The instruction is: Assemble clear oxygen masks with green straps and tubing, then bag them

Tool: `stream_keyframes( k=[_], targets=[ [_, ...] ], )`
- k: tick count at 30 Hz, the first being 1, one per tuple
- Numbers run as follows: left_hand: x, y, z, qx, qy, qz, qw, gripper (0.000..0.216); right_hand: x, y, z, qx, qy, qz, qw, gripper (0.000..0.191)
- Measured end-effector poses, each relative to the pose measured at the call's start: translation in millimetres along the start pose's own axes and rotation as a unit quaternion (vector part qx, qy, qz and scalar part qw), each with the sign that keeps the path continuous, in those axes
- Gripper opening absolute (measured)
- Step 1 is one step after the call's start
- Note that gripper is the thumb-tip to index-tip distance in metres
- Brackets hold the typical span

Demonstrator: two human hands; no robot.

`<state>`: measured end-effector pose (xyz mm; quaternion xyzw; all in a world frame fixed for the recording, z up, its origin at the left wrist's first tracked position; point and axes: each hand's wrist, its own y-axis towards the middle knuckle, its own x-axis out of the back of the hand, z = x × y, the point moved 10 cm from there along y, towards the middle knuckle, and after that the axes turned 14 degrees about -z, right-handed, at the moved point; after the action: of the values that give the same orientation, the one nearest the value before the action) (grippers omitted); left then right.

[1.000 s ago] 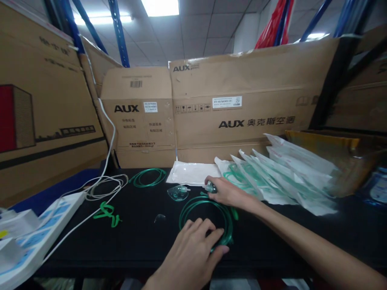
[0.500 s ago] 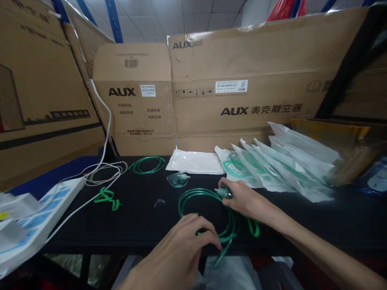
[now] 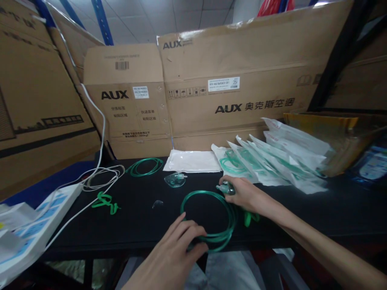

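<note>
A coil of green tubing [image 3: 211, 215] lies on the black table [image 3: 302, 209] in front of me. My left hand [image 3: 172, 257] pinches the near edge of the coil, fingers curled round the tube. My right hand [image 3: 240, 193] is closed on a small clear-and-green connector [image 3: 224, 187] at the coil's far right side. A green strap [image 3: 250, 218] shows just under my right wrist. A clear mask piece [image 3: 174, 179] rests a little beyond the coil.
Sealed white pouches [image 3: 272, 165] with green tubing fan out at the right. A flat white pouch [image 3: 190, 161], a second green coil [image 3: 144, 166], a green strap [image 3: 105, 201], white cable [image 3: 99, 177] and a power strip [image 3: 36, 225] lie to the left. Cardboard boxes [image 3: 229, 88] wall the back.
The coil has been drawn into a rounder loop nearer the table's front edge. My right hand came back toward me with the connector; my left hand slid to the coil's near rim.
</note>
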<state>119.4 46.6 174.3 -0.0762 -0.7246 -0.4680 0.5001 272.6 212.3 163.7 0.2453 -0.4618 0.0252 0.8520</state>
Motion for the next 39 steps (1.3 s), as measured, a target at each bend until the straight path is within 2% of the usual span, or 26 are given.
stream_keyframes(
  k=[6, 12, 17, 20, 22, 27, 31, 37, 39],
  targets=[
    [21.3, -10.5, 45.1, 0.086, 0.031, -0.037, 0.995, 0.050, 5.8, -12.8, 14.4, 0.000, 0.042, -0.014, 0.999, 0.039],
    [16.8, 6.7, 82.7, 0.201, 0.051, -0.022, 0.978, 0.027, 8.5, -30.4, 37.9, -0.007, 0.084, -0.029, 0.996, 0.034],
    [6.4, 13.9, 101.2, 0.271, 0.081, -0.027, 0.959, 0.024, 2.4, -51.2, 62.2, 0.048, 0.121, 0.004, 0.991, 0.034],
    [-6.2, 22.7, 105.9, 0.264, 0.076, -0.017, 0.961, 0.035, -0.8, -66.0, 66.9, 0.051, 0.129, 0.029, 0.990, 0.044],
    [-14.4, 30.6, 108.5, 0.246, 0.072, -0.013, 0.967, 0.036, 1.6, -71.6, 66.8, 0.043, 0.134, 0.032, 0.990, 0.049],
    [-28.1, 53.2, 108.6, 0.188, 0.034, -0.016, 0.981, 0.031, 8.5, -67.1, 61.2, 0.006, 0.145, 0.042, 0.989, 0.037],
    [-34.0, 68.0, 105.5, 0.158, 0.034, 0.003, 0.987, 0.028, 9.6, -55.8, 54.8, -0.032, 0.186, 0.050, 0.981, 0.032],
    [-49.5, 83.7, 94.6, 0.089, 0.097, 0.031, 0.991, 0.021, -3.6, -52.1, 63.0, -0.033, 0.271, 0.157, 0.949, 0.023],
    [-56.5, 86.1, 92.9, 0.071, 0.103, 0.029, 0.992, 0.021, -3.2, -50.7, 66.4, -0.023, 0.302, 0.172, 0.937, 0.025]
  ],
)
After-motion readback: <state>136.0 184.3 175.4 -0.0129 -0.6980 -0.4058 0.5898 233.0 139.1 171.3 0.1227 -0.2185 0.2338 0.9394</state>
